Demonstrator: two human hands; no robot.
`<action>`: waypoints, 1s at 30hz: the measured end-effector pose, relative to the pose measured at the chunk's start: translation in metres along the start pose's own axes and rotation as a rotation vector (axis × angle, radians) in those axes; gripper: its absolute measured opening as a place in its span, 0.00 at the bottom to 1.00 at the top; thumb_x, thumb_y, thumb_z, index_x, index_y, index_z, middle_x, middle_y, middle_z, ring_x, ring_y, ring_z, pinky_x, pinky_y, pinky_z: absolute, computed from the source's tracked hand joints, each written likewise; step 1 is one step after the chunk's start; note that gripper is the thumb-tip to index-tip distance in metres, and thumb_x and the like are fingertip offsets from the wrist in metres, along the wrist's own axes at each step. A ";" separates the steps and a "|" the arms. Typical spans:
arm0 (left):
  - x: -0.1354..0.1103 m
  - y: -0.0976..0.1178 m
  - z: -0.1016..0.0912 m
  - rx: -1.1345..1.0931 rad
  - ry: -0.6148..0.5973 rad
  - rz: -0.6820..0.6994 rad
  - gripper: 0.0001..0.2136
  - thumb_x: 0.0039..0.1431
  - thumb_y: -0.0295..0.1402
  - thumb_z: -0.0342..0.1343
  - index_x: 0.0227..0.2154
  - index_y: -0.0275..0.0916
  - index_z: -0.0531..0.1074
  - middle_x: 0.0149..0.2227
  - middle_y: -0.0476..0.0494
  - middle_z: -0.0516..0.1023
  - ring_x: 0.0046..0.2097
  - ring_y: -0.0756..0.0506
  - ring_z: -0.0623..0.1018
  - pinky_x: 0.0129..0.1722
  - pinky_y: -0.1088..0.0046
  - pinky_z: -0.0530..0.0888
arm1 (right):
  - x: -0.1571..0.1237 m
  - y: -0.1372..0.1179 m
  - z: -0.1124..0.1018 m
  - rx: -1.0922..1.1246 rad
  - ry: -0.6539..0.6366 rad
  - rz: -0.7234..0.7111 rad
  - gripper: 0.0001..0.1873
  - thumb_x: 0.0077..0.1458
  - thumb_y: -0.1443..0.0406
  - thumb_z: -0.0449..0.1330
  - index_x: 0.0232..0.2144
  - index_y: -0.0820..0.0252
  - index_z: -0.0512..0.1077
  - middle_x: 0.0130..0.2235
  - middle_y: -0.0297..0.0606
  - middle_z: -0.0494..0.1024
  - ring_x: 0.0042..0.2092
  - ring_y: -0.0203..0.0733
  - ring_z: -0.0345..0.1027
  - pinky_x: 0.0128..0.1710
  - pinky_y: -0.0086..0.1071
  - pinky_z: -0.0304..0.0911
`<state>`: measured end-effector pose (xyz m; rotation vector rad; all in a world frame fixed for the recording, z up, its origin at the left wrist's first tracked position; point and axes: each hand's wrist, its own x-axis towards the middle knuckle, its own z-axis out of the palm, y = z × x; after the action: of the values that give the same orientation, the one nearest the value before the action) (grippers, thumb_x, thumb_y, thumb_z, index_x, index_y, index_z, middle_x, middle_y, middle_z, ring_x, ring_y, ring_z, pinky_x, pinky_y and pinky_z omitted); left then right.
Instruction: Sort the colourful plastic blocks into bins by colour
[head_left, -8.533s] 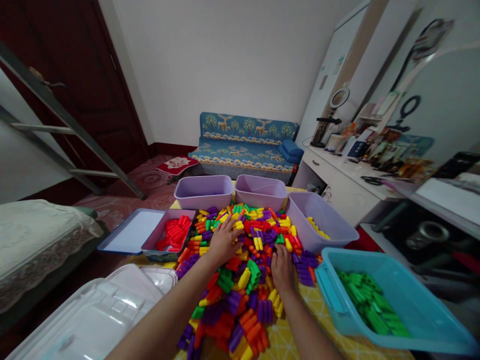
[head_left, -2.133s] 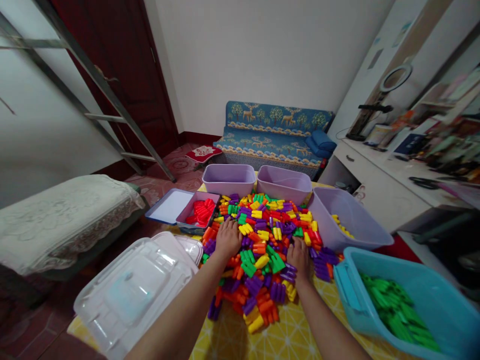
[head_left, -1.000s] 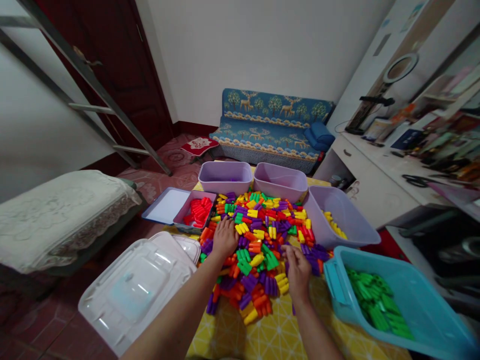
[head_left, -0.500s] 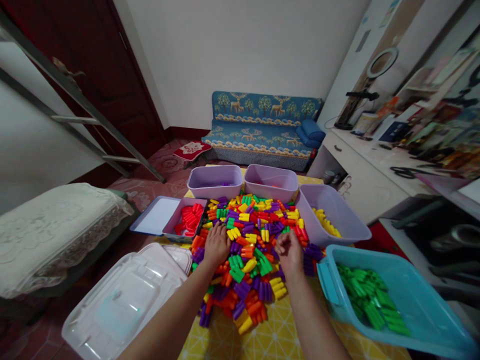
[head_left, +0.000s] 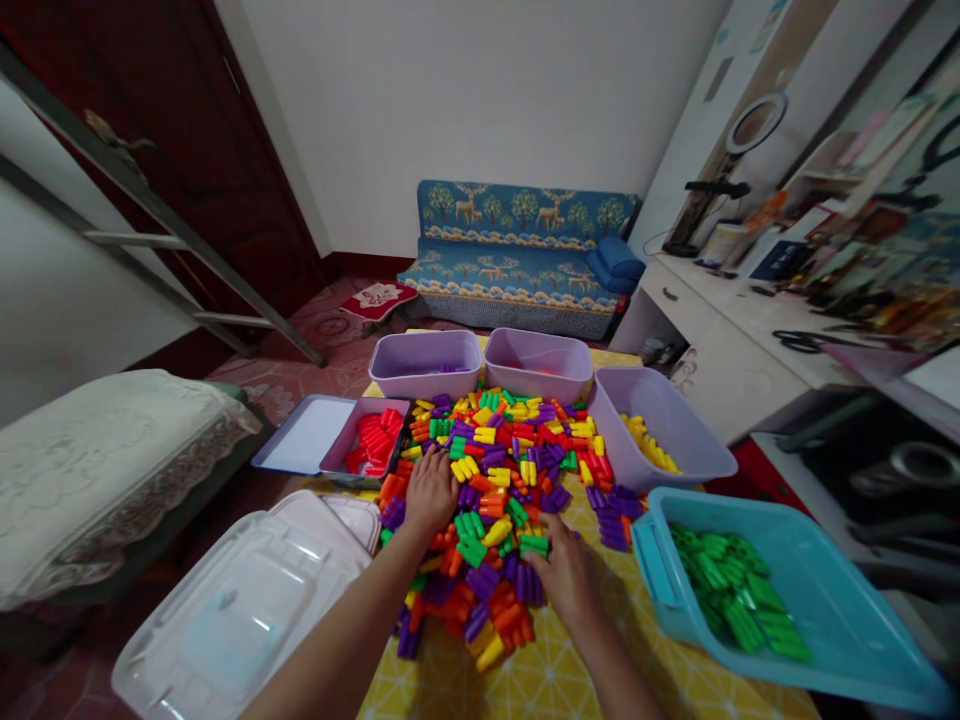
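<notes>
A heap of plastic building pieces (head_left: 491, 478) in red, orange, yellow, green and purple covers the middle of the table. My left hand (head_left: 433, 492) lies on the heap's left side, palm down with fingers stretched forward. At the heap's right edge is my right hand (head_left: 566, 572), its thumb and forefinger apart on either side of a green piece (head_left: 534, 545); I cannot tell whether they press on it. Several purple pieces (head_left: 611, 512) lie off to the right, by a blue tub (head_left: 817, 545) with green pieces inside.
Two lilac bins (head_left: 426, 384) line the back, and a third lilac bin (head_left: 675, 402) at right holds yellow pieces. Left stands an open box (head_left: 330, 465) with red pieces, above translucent lids (head_left: 240, 600). Yellow patterned cloth (head_left: 551, 670) covers the table. A sofa (head_left: 517, 265) stands beyond.
My right hand has come nearer to me and slightly left, going from curled fingers to parted ones beside the green piece. My left hand stays in place on the heap.
</notes>
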<state>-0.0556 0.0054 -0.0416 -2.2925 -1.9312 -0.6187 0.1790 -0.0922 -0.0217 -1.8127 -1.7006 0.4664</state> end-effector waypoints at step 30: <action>0.001 0.000 0.003 0.001 0.009 -0.003 0.17 0.59 0.31 0.48 0.50 0.35 0.70 0.54 0.36 0.74 0.61 0.37 0.66 0.61 0.57 0.64 | 0.019 0.019 -0.077 1.101 0.399 0.455 0.20 0.48 0.54 0.62 0.43 0.53 0.72 0.48 0.44 0.77 0.48 0.47 0.73 0.43 0.43 0.72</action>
<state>-0.0548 0.0067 -0.0437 -2.2826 -1.9304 -0.6275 0.2440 -0.0876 0.0267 -1.2741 -0.5088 0.9187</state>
